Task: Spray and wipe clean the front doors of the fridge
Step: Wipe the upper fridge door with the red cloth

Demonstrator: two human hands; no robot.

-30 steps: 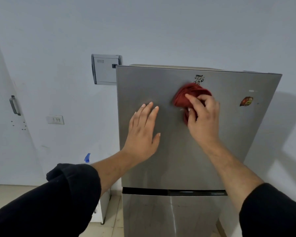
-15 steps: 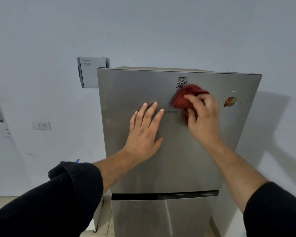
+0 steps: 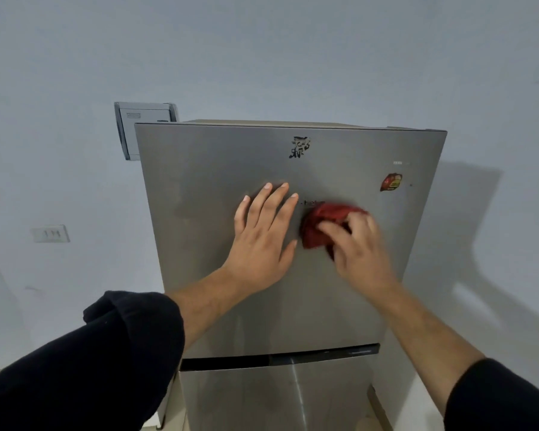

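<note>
Head view. Fridge stands against a pale wall point(image 3: 262, 57), seen from above and in front. Upper door point(image 3: 215, 169) fills mid-frame; lower door point(image 3: 262, 399) sits below a dark gap.

Left hand point(image 3: 262, 234) lies flat on the upper door, fingers spread, palm pressed to the metal, apparently bracing. Right hand point(image 3: 358, 244) is motion-blurred, its fingers curled over a bunched red cloth point(image 3: 321, 225) and pressing it to the door.

Key relation: the cloth is mid-door, just right of the left fingertips and touching the small lettering point(image 3: 311, 203). The braced left hand blocks a leftward stroke. Open metal lies up, right and down from the cloth, so the right hand probably works those ways. Lower door likely still to do.

Surface: brushed steel, faint smears on the left part. Black mark point(image 3: 300, 147) near the top edge, red sticker point(image 3: 391, 181) upper right, both apart from the cloth.

Room: grey wall box point(image 3: 140, 129) behind the fridge's top left corner; switch point(image 3: 50, 233) on the wall further left. Black sleeves point(image 3: 106, 368) pushed up both forearms.
</note>
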